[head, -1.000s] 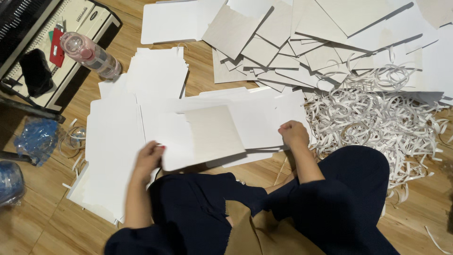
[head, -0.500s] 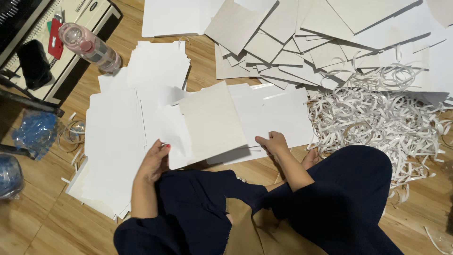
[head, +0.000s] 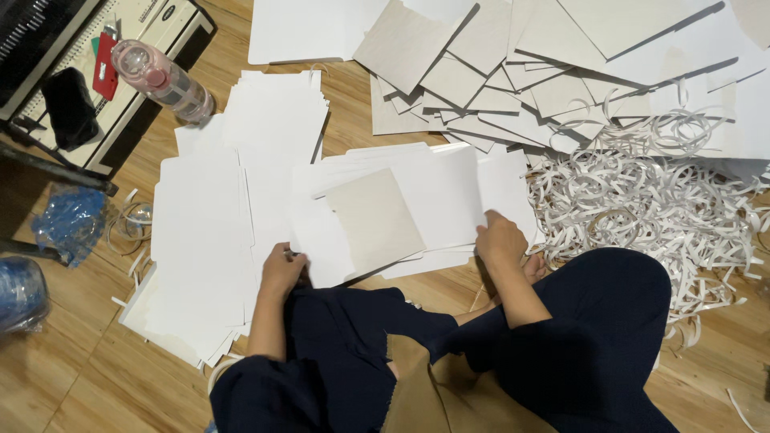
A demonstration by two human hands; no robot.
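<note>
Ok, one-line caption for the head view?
Both hands, left hand and right hand, grip a flat white paper stack on the wooden floor.

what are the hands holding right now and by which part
Both hold the stack of white sheets with a beige sheet on top: left hand at its near left corner, right hand at its near right edge.

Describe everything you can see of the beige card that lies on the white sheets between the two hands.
The beige card is a flat, matt, four-sided sheet, like thin board, lying tilted on the white sheets. Its lower edge overhangs them slightly. The left hand grips the sheets beside it, and the right hand holds their other side. Neither hand plainly touches the card.
</note>
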